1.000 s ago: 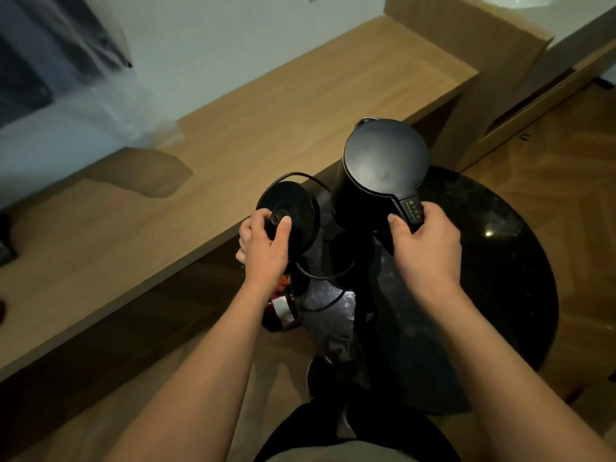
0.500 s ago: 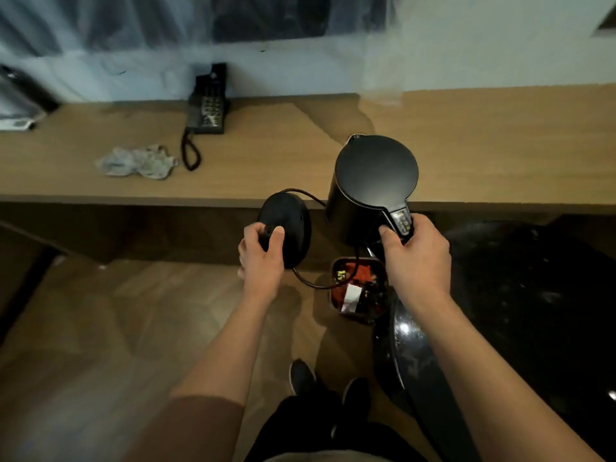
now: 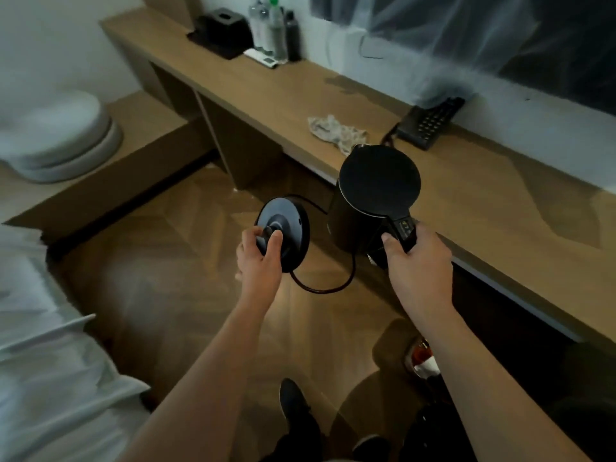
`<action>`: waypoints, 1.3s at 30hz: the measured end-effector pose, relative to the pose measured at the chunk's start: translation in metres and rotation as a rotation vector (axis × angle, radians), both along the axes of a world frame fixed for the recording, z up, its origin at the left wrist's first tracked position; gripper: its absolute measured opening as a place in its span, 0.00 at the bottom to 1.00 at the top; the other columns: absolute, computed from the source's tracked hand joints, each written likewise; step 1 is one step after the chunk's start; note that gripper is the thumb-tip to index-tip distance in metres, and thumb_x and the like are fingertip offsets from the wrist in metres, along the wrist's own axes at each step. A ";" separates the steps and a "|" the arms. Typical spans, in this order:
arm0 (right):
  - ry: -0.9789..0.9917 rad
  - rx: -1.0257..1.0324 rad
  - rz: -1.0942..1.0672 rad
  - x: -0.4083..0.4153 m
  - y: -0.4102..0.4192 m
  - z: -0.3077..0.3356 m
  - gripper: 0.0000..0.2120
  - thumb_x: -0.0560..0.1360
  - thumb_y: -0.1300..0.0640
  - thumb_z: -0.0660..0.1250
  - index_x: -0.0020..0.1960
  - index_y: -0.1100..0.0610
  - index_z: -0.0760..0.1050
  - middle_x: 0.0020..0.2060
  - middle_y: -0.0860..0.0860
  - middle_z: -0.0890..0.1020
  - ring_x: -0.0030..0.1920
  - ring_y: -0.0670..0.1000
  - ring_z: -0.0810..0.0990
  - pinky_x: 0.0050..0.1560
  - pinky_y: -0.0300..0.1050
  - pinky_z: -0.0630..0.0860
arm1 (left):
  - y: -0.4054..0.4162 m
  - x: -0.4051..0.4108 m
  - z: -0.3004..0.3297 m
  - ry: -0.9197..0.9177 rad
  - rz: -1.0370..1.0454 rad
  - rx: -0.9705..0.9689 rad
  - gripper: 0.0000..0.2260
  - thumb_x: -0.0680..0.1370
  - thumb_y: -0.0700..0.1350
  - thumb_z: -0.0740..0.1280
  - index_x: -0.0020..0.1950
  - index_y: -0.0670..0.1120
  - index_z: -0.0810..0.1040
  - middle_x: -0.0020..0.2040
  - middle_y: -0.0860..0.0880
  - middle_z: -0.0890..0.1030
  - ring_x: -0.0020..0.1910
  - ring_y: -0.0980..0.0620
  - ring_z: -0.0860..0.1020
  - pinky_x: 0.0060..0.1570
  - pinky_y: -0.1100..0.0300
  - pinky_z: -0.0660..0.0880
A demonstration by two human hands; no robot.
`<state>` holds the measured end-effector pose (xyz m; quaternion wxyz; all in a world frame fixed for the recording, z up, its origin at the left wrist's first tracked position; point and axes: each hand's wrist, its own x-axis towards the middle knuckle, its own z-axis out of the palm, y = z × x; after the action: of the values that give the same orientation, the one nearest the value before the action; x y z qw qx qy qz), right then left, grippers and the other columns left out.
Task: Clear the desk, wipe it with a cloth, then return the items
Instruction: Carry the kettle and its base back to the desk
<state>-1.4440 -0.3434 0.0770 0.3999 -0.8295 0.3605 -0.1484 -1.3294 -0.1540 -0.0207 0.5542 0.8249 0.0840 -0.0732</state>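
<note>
Two hands, left hand [image 3: 258, 261] gripping kettle base [image 3: 283, 233], right hand [image 3: 418, 261] gripping kettle [image 3: 370, 195]

A white bed [image 3: 50, 378] fills the lower left, and a pale rounded seat [image 3: 56, 138] rests on a low wooden platform [image 3: 110, 181] beyond it. Wood-patterned flooring [image 3: 166, 278] runs between them, a sheer curtain [image 3: 483, 38] hangs at upper right, and a dark shoe [image 3: 293, 400] shows at the bottom.
</note>
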 end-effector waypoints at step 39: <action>-0.113 0.059 0.595 0.626 0.296 0.014 0.07 0.78 0.51 0.67 0.51 0.54 0.76 0.41 0.46 0.79 0.42 0.47 0.79 0.34 0.34 0.69 | 0.335 0.511 0.031 -0.109 0.528 -0.147 0.17 0.71 0.71 0.63 0.56 0.67 0.70 0.62 0.45 0.75 0.60 0.43 0.75 0.66 0.32 0.69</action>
<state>-0.8182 -0.0477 0.0915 0.4690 -0.8772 0.0833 -0.0600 -0.8181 0.1812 0.0106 0.6161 0.7349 0.2604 0.1124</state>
